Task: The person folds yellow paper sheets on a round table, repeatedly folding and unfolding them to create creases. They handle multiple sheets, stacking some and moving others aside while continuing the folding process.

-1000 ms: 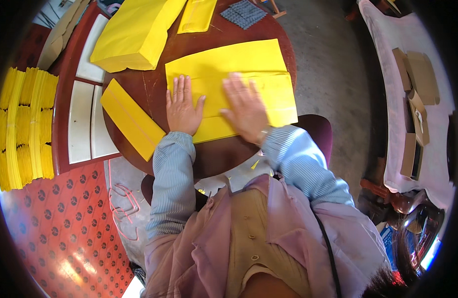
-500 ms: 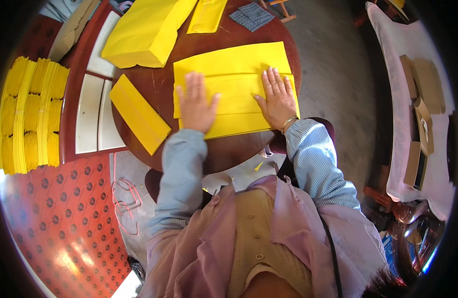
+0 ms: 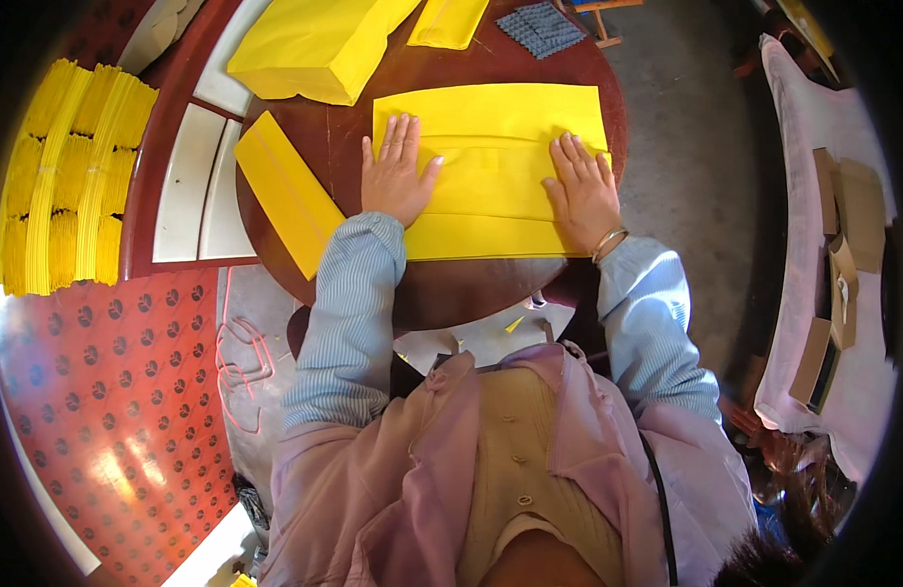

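A folded yellow sheet [image 3: 491, 186] lies flat on the round brown table [image 3: 451, 293]. Creases run across it from side to side; whether it is cloth or paper I cannot tell. My left hand [image 3: 400, 176] rests palm down over its left edge, fingers stretched out and thumb apart. On the right edge lies my right hand [image 3: 586, 191], also palm down with the fingers extended, a bracelet at the wrist. Neither hand grips anything. Left of the sheet, a long folded yellow strip [image 3: 288, 191] slants across the table.
A thick yellow stack [image 3: 310, 54] and a narrow yellow piece [image 3: 450, 20] lie on the table's far side, beside a grey cloth [image 3: 540, 31]. Tied yellow bundles [image 3: 70, 176] are piled at far left. Opened cardboard boxes [image 3: 853, 215] lie on a pale cover at right.
My left hand has slid outward to the sheet's left edge. My right hand has shifted slightly toward the right edge. The whole view has also moved a little.
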Demonstrator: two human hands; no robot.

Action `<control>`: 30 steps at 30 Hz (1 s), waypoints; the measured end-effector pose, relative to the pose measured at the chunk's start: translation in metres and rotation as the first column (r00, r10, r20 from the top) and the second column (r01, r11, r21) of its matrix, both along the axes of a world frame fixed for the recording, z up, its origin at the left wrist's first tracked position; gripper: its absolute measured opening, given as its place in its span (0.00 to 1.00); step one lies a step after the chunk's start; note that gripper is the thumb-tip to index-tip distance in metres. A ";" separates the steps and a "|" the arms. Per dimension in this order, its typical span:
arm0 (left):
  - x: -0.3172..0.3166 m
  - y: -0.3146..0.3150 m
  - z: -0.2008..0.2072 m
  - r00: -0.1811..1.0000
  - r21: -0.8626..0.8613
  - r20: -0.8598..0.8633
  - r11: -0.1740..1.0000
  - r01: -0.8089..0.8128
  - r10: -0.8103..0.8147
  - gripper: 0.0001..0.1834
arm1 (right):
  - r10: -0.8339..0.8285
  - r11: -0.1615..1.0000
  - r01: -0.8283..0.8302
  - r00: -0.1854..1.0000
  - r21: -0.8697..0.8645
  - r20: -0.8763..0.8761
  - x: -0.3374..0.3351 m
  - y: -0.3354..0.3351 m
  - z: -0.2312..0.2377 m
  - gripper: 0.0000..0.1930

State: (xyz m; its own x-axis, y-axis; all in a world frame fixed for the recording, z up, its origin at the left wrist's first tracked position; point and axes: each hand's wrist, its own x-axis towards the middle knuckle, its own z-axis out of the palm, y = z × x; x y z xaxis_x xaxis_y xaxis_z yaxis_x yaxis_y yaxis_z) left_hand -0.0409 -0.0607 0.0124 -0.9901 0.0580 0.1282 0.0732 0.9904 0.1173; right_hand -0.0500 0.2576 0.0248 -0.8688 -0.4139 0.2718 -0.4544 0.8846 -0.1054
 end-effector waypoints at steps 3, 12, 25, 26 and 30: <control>0.001 0.004 0.014 0.998 -0.030 0.059 0.999 -0.022 0.024 0.40 | 0.137 0.939 -0.103 0.987 -0.327 0.083 -0.031 0.027 0.017 0.20; 0.099 0.051 0.030 0.853 0.929 0.303 0.068 -0.364 0.424 0.20 | 0.343 0.932 -0.166 0.692 -0.323 0.635 -0.124 0.048 0.032 0.10; 0.101 0.101 0.012 0.849 0.593 0.525 -0.693 -0.410 -0.053 0.18 | 0.274 0.959 -0.229 0.604 -0.166 0.748 -0.120 0.038 0.051 0.12; 0.101 0.102 0.004 0.879 0.803 0.476 -0.394 -0.447 -0.029 0.19 | 0.288 0.955 -0.229 0.585 -0.186 0.758 -0.121 0.039 0.051 0.11; 0.095 0.113 -0.012 0.927 0.771 0.355 -0.524 -0.361 -0.117 0.21 | 0.480 0.877 -0.302 0.555 -0.373 0.679 -0.117 0.048 0.056 0.08</control>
